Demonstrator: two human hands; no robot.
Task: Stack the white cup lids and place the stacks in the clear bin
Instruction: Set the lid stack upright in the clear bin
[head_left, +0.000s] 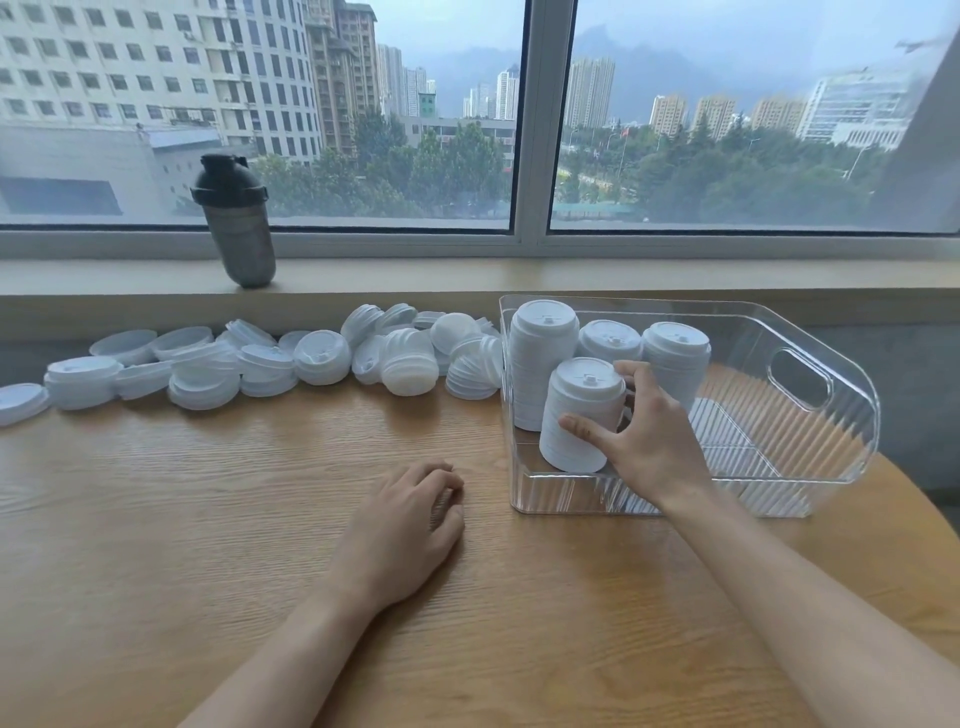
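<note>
Wooden table (218, 519), grain running left to right. A clear bin (810, 364) is set on its right part. Loose white cup lids (322, 358) and short stacks are strewn left of the bin along the far edge. A left hand (410, 525) is rested nearer, left of the bin.

High-rise room: wooden table (208, 519) beneath window (535, 130) overlooking city towers
</note>
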